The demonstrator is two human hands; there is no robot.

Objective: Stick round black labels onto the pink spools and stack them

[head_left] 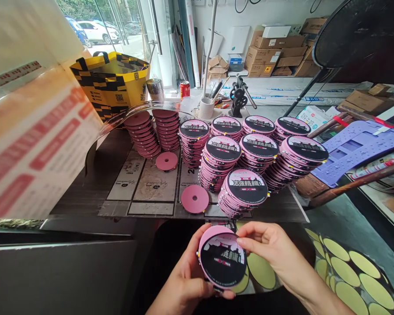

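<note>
My left hand [192, 273] is wrapped around a pink spool disc [213, 232] low in the head view, thumb at its lower edge. A round black-and-pink label [223, 264] covers most of the disc's face, and a pink crescent shows at the upper left. My right hand [265, 243] pinches the label's upper right edge between thumb and forefinger. Just beyond my hands, a labelled stack of discs [248, 187] stands at the table's front edge. A bare pink disc [195, 199] with a centre hole lies beside it.
More labelled stacks [259, 145] fill the table's right half. Unlabelled pink stacks [141, 138] stand at the back left, near a yellow-black bag [118, 83]. Sheets of yellowish round stickers [351, 262] lie low on the right. A blurred plastic sheet [36, 144] hangs at left.
</note>
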